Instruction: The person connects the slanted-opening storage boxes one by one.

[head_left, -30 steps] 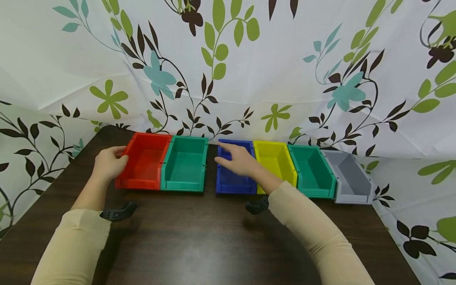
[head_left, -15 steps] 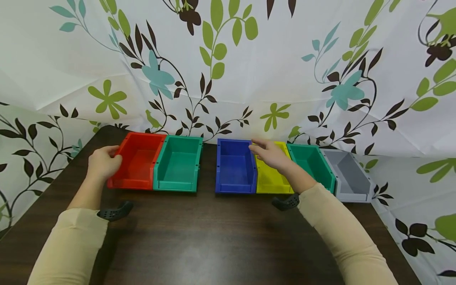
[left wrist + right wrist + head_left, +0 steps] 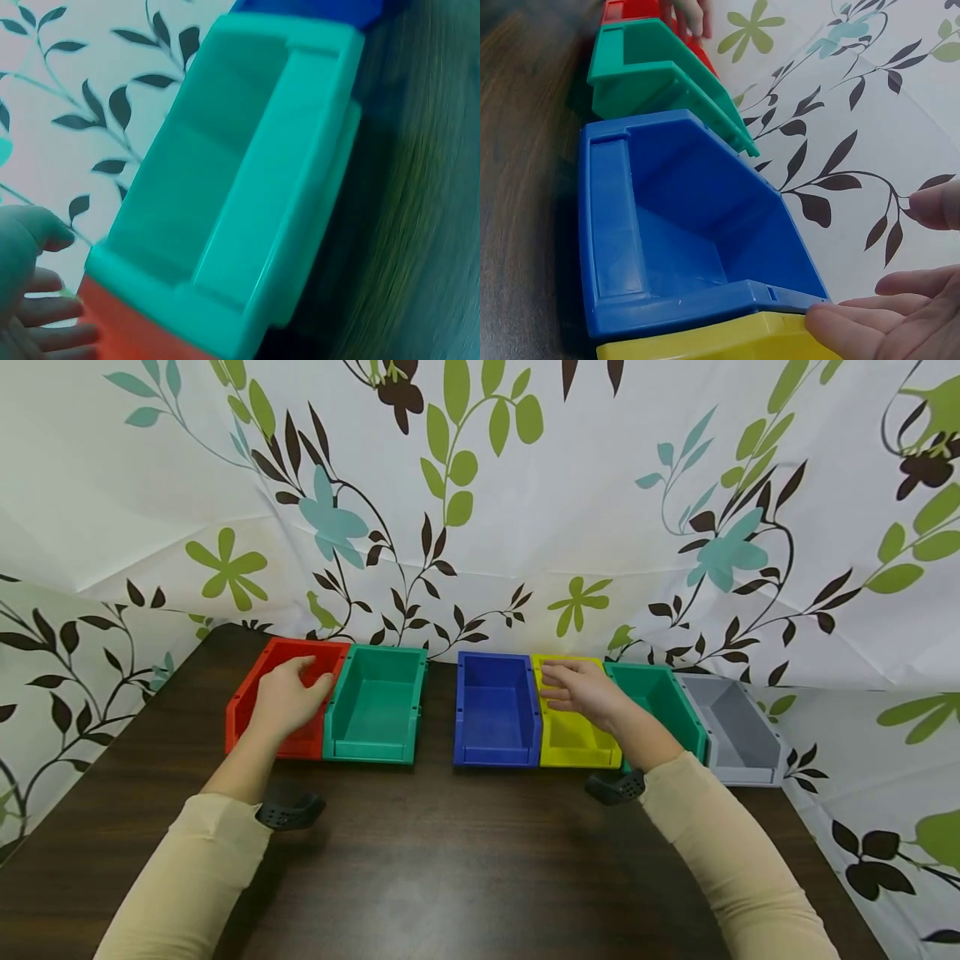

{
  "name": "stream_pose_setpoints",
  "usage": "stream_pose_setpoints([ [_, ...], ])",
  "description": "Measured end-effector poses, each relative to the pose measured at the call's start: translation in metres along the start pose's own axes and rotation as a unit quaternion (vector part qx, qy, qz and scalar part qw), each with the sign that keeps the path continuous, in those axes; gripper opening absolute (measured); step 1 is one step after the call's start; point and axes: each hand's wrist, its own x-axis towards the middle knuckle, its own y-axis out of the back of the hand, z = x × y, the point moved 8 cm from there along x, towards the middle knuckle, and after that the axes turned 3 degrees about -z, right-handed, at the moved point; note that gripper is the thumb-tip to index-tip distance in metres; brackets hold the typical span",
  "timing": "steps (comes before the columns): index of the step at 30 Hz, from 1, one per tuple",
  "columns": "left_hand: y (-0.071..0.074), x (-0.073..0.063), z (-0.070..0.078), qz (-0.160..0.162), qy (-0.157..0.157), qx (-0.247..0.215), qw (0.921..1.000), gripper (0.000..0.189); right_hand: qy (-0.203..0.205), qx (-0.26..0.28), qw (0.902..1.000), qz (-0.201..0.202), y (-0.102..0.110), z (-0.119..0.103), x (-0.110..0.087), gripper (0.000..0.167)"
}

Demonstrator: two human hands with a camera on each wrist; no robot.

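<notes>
My left hand (image 3: 288,697) hovers over the red bin (image 3: 258,672), thumb and fingers apart and nothing between them. Right beside that bin stands a green bin (image 3: 378,702), which fills most of the left wrist view. Over the yellow bin (image 3: 573,747) is my right hand (image 3: 588,693), its fingers extended and holding nothing. In the right wrist view its fingertips (image 3: 829,319) overlap the rim where the yellow bin meets the blue bin (image 3: 682,217). Part of the red bin's inside is hidden by the left hand.
To the right of the yellow bin follow a second green bin (image 3: 656,706) and a grey bin (image 3: 735,731). A gap separates the left pair of bins from the blue one. Dark wooden table (image 3: 420,860) lies in front; a leaf-patterned cloth (image 3: 495,552) hangs behind.
The red and green bins slid left together with my left hand, which then moved right, from the red bin's left side to over it. My right hand moved from the blue bin to the yellow one.
</notes>
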Motion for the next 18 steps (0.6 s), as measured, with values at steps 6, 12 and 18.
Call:
stream_pose_setpoints([
  [6, -0.023, 0.006, 0.003, -0.052, 0.007, -0.024, 0.9983, 0.056, -0.01, 0.009, 0.9999, -0.001, -0.004, 0.001, 0.004, 0.062],
  [12, -0.024, 0.008, 0.001, -0.046, 0.027, -0.039, 0.9978, 0.052, -0.009, 0.024, 0.9997, -0.001, -0.01, 0.0, 0.009, 0.066],
  [18, -0.02, 0.009, -0.003, -0.043, 0.043, -0.045, 0.9971, 0.052, -0.008, 0.025, 0.9996, 0.003, -0.019, 0.001, 0.015, 0.063],
])
